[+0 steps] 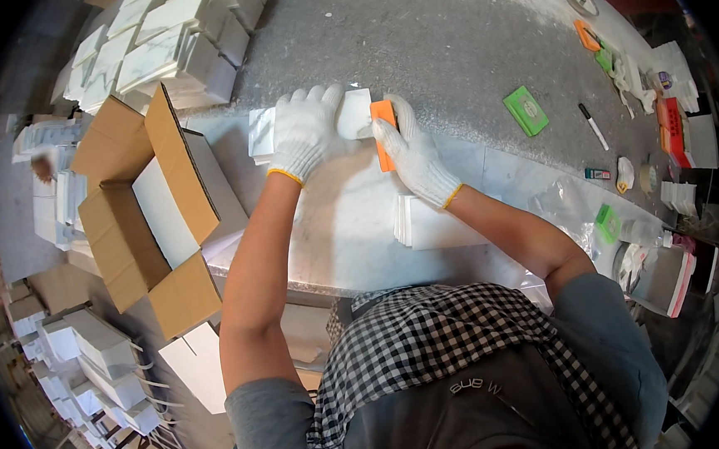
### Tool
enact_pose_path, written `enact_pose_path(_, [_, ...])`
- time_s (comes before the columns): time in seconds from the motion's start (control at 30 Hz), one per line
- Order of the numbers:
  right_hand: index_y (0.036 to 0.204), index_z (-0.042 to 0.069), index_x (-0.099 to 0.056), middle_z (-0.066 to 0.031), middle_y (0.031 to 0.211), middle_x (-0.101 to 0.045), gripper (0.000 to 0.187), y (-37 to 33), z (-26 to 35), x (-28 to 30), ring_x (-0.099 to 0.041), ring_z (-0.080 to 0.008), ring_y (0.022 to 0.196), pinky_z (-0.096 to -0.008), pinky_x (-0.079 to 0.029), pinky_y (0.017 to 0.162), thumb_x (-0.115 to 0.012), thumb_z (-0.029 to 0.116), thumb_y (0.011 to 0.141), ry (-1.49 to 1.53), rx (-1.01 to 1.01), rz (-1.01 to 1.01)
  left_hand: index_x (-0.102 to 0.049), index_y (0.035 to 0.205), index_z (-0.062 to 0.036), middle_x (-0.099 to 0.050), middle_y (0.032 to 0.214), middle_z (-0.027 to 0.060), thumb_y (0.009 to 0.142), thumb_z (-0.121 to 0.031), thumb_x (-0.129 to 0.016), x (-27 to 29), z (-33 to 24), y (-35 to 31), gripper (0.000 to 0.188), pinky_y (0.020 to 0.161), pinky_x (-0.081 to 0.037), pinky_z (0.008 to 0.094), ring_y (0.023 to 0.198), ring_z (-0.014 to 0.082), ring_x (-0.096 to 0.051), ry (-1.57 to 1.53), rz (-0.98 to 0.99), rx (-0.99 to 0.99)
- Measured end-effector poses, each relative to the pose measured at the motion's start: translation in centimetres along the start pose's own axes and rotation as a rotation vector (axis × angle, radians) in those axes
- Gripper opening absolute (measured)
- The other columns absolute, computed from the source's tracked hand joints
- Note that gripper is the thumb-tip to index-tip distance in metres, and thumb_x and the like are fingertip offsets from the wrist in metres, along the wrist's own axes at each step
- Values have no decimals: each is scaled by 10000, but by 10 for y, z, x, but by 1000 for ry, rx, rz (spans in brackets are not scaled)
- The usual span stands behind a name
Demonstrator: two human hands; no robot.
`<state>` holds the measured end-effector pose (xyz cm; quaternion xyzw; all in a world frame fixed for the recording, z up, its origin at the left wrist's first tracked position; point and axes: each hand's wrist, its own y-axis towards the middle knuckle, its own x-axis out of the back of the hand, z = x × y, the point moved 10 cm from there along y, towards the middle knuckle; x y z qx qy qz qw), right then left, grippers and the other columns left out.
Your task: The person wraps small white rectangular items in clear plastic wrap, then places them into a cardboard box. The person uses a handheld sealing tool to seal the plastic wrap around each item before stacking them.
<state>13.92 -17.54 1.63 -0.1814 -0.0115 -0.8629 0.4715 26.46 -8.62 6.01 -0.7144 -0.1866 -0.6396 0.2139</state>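
My left hand (308,125), in a white knit glove with a yellow cuff, lies flat with its fingers stretched out on a white marble tile (357,110). Under and left of that hand shows a grey-veined tile piece (261,134). My right hand (415,154), gloved the same way, grips an orange sanding block (385,139), held on edge at the tile's right end. Its thumb lies on the near face, and the other fingers are partly hidden behind. Nearer to me, a short stack of white tiles (439,223) rests on the pale marble slab (327,243) below my right forearm.
An open cardboard box (131,232) stands at the left, flaps up. Stacked marble tiles (168,50) fill the far left. On the grey tabletop to the right lie a green block (526,111), a marker (593,127) and clear plastic wrap (560,206). A cardboard tray (668,286) sits at the near right.
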Motion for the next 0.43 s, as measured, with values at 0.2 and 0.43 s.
enact_pose_path(0.2, [1550, 107, -381, -297, 1399, -554, 680, 74, 15, 18, -561, -476, 1277, -505, -445, 1090, -563, 469, 1005, -196, 62, -125, -565, 1404, -141, -658, 1232, 118, 651, -585, -830, 0, -10, 3, 913, 1007, -474, 466, 1166, 343, -626, 17, 43, -3])
enact_pose_path(0.43, [1593, 192, -361, -231, 1612, -395, 798, 8, -18, -4, -409, -479, 1457, -531, -322, 1218, -667, 543, 946, -289, 76, 23, -535, 1442, -153, -651, 1274, 129, 665, -551, -832, -1, -7, 3, 922, 1025, -467, 455, 1201, 342, -616, -24, 68, 6])
